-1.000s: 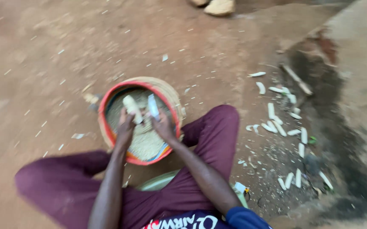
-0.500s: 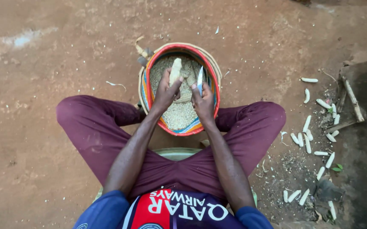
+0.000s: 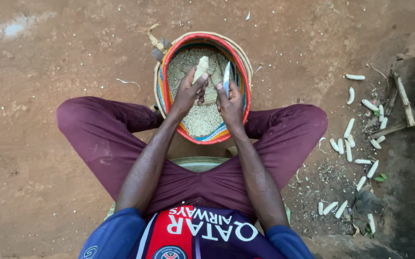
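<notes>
While our left hand [image 3: 188, 92] clamps a pale cob [image 3: 201, 68], our right hand [image 3: 230, 100] grips a knife [image 3: 226, 79] at three o'clock, over the kernel-filled basket [image 3: 165, 62].

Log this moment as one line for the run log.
left hand: holds corn cob | right hand: holds knife | both over woven basket of kernels | bare cobs on ground, right

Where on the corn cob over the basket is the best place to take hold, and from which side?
Take the corn cob by its lower half, from the left, as the left hand does. It stands nearly upright over the basket, tip up. This keeps its right side open to the knife in the right hand.
</notes>
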